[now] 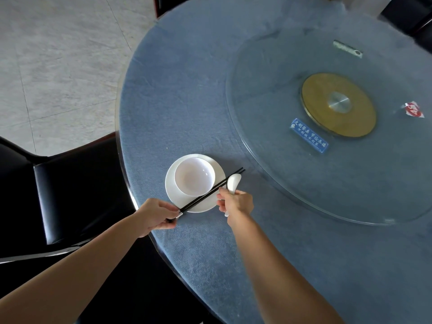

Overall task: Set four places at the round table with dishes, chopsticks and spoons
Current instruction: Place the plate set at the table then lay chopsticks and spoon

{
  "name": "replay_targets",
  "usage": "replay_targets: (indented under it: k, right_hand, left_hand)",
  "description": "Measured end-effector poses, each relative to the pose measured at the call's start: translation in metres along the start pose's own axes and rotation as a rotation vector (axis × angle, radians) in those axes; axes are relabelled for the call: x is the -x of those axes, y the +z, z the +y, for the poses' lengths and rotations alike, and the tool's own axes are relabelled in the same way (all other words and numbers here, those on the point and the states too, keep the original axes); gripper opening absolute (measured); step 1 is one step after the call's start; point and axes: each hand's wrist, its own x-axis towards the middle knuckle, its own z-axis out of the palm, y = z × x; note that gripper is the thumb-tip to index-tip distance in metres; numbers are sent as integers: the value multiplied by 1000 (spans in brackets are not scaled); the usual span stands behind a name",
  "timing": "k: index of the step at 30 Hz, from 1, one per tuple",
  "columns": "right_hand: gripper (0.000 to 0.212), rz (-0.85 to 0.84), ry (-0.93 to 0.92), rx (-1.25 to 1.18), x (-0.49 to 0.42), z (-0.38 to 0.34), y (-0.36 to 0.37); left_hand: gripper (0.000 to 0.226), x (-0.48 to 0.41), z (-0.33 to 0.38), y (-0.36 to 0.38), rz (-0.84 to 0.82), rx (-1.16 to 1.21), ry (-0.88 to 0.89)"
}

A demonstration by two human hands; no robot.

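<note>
Only one place is seen begun at the table's [187, 90] near edge, where a bowl [194, 176] sits on a plate [173, 195], chopsticks [210, 191] are pinched by the left hand [159, 215], a spoon [233, 183] is gripped by the right hand [236, 203], and three places are judged left.

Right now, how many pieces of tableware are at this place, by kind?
Plate: 1
Bowl: 1, sitting on the plate
Spoon: 1, in the right hand
Chopsticks: 2, one pair, held at the end by the left hand
Total: 5 pieces
</note>
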Motion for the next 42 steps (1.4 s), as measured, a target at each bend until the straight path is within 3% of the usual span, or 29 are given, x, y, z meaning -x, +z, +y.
replay_targets:
  k: [8, 13, 17, 21, 25, 29, 33, 42]
  right_hand:
    - [26, 24, -80, 105, 5, -6, -10]
    - [46, 72, -349, 433, 13, -18, -16]
    - [53, -59, -491, 579, 27, -34, -12]
    - [47, -242, -499, 714, 38, -44, 3]
    - [41, -279, -511, 820, 37, -42, 11]
    - [24, -272, -380, 658, 32, -40, 21]
    - [21, -284, -208, 488, 23, -38, 30]
    - [22, -237, -137, 446, 20, -36, 28]
  left_hand:
    - [21, 5, 0, 4, 72, -161, 89]
    - [28, 19, 11, 3, 100, -383, 88]
    - [46, 24, 34, 2, 380, -600, 225]
    - [36, 18, 53, 14, 441, -367, 330]
    - [21, 6, 62, 23, 444, -246, 308]
    - [13, -2, 63, 24, 447, -201, 292]
    - [11, -4, 64, 24, 429, -195, 278]
    - [13, 0, 62, 21, 433, -221, 283]
